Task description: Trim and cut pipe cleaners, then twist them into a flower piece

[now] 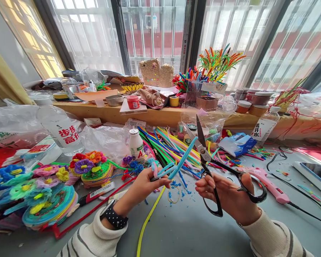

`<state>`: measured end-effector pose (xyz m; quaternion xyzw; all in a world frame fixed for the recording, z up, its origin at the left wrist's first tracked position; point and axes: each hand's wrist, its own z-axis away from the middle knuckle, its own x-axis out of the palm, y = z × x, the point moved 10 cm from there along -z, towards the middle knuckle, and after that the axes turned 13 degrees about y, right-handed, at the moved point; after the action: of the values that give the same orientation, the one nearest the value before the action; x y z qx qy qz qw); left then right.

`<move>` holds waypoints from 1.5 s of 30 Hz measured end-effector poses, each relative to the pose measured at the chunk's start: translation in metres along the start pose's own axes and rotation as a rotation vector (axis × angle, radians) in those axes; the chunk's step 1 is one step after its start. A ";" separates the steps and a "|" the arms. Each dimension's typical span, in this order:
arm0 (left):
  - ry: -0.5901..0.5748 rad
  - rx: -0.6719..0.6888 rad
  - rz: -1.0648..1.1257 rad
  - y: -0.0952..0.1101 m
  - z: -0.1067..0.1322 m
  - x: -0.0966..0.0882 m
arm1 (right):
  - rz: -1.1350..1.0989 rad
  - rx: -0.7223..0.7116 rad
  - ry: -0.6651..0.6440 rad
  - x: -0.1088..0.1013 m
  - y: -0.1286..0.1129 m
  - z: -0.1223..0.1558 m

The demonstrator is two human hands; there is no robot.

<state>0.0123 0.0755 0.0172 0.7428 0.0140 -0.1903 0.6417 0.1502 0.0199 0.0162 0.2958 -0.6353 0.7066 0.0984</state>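
My left hand (pixel 143 185) pinches a folded light-blue pipe cleaner (pixel 180 162) that points up and to the right. My right hand (pixel 230 198) grips black-handled scissors (pixel 211 167), whose open blades rise toward the tip of the pipe cleaner. Small blue trimmings (pixel 180 186) lie on the grey table (pixel 187 225) below the hands. A black dotted watch sits on my left wrist.
A heap of colourful pipe cleaners (pixel 166 144) lies behind the hands. Finished pipe-cleaner flowers (pixel 42 192) fill the left side. A pink glue gun (pixel 267 184) lies right, with a tablet (pixel 317 175) beyond it. Water bottle (pixel 60 128), small white bottle (pixel 136 142) and a cluttered wooden shelf (pixel 155 116) stand behind.
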 end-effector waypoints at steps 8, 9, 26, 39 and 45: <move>-0.016 0.007 -0.013 -0.002 0.000 0.001 | -0.049 -0.027 0.019 0.003 -0.003 0.000; -0.015 0.010 -0.013 -0.002 0.000 0.001 | -0.051 -0.044 0.033 0.002 -0.003 0.000; 0.093 0.041 -0.149 -0.012 -0.008 -0.013 | 0.072 -0.129 0.415 -0.054 -0.016 -0.005; 0.584 -0.037 -0.129 -0.016 -0.004 -0.066 | 1.487 -0.239 0.395 -0.080 -0.031 0.053; 0.485 -0.088 0.088 -0.026 -0.011 -0.054 | 1.860 -0.094 0.322 -0.103 -0.025 0.071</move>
<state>-0.0419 0.1031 0.0102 0.7382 0.1434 0.0226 0.6588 0.2667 -0.0195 -0.0169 -0.4352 -0.6229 0.5074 -0.4063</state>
